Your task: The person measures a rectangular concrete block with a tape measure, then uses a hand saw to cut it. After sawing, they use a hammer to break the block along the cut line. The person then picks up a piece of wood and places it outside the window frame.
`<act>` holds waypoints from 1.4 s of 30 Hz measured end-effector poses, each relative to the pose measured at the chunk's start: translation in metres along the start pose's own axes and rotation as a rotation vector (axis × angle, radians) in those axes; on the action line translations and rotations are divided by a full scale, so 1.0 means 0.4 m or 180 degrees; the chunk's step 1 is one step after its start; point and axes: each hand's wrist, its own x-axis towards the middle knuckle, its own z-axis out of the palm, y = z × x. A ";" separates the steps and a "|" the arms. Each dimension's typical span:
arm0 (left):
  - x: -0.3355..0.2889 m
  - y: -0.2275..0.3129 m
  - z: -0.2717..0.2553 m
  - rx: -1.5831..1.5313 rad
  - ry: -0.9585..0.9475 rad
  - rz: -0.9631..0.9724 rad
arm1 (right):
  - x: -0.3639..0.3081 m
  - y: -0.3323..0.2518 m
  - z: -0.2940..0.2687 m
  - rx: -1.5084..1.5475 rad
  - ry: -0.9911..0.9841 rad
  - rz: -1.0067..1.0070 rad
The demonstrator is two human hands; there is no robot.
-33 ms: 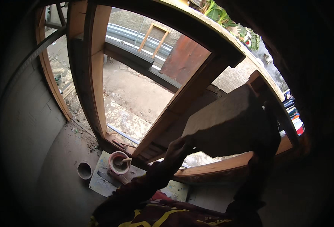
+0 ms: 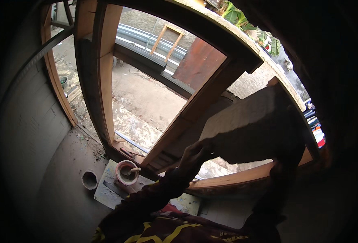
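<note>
A large pale grey block [image 2: 244, 125], which looks like a lightweight masonry block, is held up in the wooden frame opening at the right. Its upper part catches light and its lower part lies in shadow. My left hand [image 2: 196, 154] grips the block's left end, fingers closed at its lower corner. At the other end my right hand [image 2: 291, 152] is deep in shadow against the block; its fingers are hard to make out. The block's right end sits close to the dark upright of the wooden frame [image 2: 294, 109].
Below left, a bucket [image 2: 121, 180] with grey mix and a wooden-handled tool stands on a spattered board [image 2: 102, 190]. Beside it is a round container [image 2: 90, 180]. A wooden post [image 2: 179, 121] crosses the opening. A grey block wall [image 2: 29, 105] rises at left.
The block has shifted slightly, its right end now nearer the frame's upright. My left hand has moved a little upward with it.
</note>
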 end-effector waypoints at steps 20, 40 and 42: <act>0.180 0.040 0.117 -0.0027 0.0169 0.0208 | 0.274 -0.004 -0.120 0.0052 -0.1215 -0.0327; 0.165 0.000 0.029 0.1297 -0.0282 0.1043 | 0.266 0.025 -0.120 0.0658 -0.1235 0.0146; 0.177 -0.015 0.033 0.2030 -0.0139 0.1311 | 0.269 0.028 -0.099 0.0594 -0.1053 0.0507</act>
